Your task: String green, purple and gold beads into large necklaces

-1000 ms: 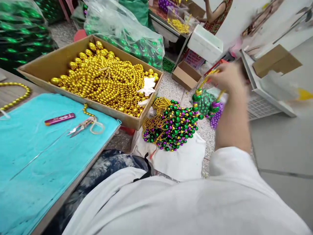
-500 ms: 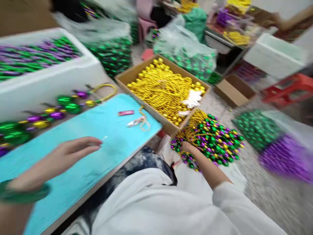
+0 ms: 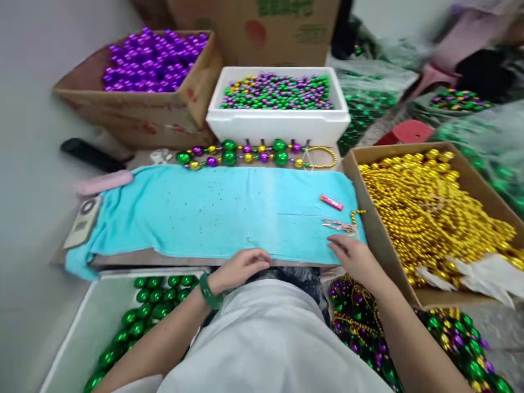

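My left hand (image 3: pixel 242 268), with a green bangle on its wrist, hovers at the front edge of the turquoise cloth (image 3: pixel 196 207). Its fingers are apart, with nothing visible between them. Beside the scissors (image 3: pixel 339 225), my right hand (image 3: pixel 358 259) has thumb and fingers apart and looks empty. A short gold bead strand (image 3: pixel 353 216) lies by the scissors' handles, with a small pink packet-like piece (image 3: pixel 331 202) behind. Along the cloth's back edge stretches a necklace of large green, purple and gold balls (image 3: pixel 248 158) ending in a gold bead loop (image 3: pixel 334 159).
To the right stands a cardboard box of gold beads (image 3: pixel 434 207). Mixed bead strands (image 3: pixel 360 322) lie below my right arm. A box of green balls (image 3: pixel 143 311) is below left. Behind are a white foam box (image 3: pixel 278 120) and a carton of purple beads (image 3: pixel 196 103).
My view has swung left to face the table. My right hand has come up from the mixed bead strands to the cloth's right end. My left hand is now at the front edge.
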`<state>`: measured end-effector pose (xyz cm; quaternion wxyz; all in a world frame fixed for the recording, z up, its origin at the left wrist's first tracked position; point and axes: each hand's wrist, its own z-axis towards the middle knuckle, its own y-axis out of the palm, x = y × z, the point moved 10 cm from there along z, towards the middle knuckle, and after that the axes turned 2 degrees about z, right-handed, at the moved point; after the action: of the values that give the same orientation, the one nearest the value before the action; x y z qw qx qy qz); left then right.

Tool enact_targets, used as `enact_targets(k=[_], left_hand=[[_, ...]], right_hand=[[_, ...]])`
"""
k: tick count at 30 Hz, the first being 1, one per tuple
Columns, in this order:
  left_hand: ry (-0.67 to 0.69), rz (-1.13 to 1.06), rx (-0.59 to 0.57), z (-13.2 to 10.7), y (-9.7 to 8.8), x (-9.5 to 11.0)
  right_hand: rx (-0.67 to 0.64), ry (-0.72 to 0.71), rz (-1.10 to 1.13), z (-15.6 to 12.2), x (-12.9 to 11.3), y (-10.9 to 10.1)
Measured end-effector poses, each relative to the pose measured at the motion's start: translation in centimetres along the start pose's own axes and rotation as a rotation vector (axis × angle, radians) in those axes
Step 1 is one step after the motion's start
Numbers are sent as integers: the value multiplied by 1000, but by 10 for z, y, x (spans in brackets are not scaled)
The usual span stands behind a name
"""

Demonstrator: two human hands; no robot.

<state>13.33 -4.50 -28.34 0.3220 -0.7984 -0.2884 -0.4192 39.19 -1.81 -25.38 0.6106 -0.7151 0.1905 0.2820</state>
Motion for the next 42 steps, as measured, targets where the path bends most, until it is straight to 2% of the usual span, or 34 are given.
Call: enact_targets(k=[2, 5, 7, 10, 13, 16, 18, 20, 23, 26, 29, 31, 34, 37, 42], left_hand=[[-37, -78, 21, -6, 0, -17], [-74, -137, 98, -14, -10, -39], [-87, -179, 151, -19, -18, -50], [-106, -273, 220, -30, -22, -58], [-107, -377, 287, -47, -22, -68], [-130, -415, 354, -70, -23, -93], [-188, -350, 464, -92, -27, -122], [-324, -202, 633, -123, -37, -163], [-614, -4, 859, -180, -58, -239], [-850, 106, 975, -228, -79, -313], [-960, 201, 961, -250, -91, -365], [-969, 261, 918, -247, -94, -385], [-948, 348, 847, -230, -99, -397], [-916, 414, 729, -208, -101, -405], [-883, 430, 520, -190, -95, -432]], right_hand=[[25, -58, -89, 27, -5, -3], [-28, -92, -251, 61, -13, 3], [-83, -112, -360, 79, -19, 9], [-127, -224, -452, 94, -34, 20], [-167, -321, -409, 105, -47, 38], [-290, -366, -384, 117, -59, 71], [-335, -403, -398, 120, -73, 92], [-335, -454, -407, 119, -91, 106], [-310, -531, -408, 113, -114, 120], [-274, -594, -426, 105, -125, 127], [-238, -622, -444, 99, -126, 125], [-212, -592, -463, 98, -121, 118], [-162, -493, -502, 100, -109, 103], [-115, -391, -531, 100, -97, 91], [-136, -329, -532, 91, -93, 87]])
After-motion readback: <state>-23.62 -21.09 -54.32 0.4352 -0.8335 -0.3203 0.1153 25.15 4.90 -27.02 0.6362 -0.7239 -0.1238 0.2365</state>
